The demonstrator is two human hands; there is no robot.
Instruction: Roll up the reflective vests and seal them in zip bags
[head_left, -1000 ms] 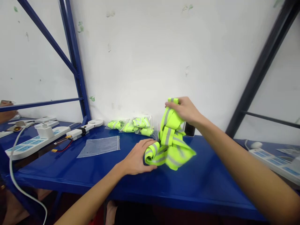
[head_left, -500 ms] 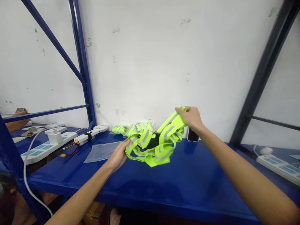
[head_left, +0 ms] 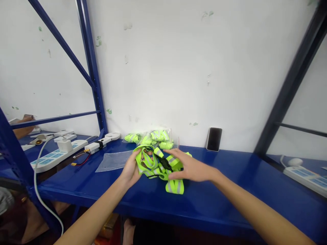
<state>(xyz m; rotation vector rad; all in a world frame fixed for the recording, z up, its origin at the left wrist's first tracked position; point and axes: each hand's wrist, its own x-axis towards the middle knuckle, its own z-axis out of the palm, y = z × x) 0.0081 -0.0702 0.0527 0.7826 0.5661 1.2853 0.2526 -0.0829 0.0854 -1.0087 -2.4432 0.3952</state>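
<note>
A neon yellow-green reflective vest made of straps, with grey stripes and a black buckle, lies bunched over the blue table. My left hand grips the bundle's left side, its fingers partly hidden behind the straps. On the other side, my right hand has thumb and fingers spread apart around the straps near the buckle. Whether its fingertips touch them I cannot tell. One striped strap end hangs down toward the table below my right hand.
Behind the bundle lie clear bags of similar straps. A flat clear bag, a white handheld fan and a power strip are on the left. A phone leans against the wall. Blue shelf posts frame the table.
My right hand has come down and left, letting go of the raised strap, and its fingers have spread. The straps have sunk into a tighter bunch. My left hand still holds its side.
</note>
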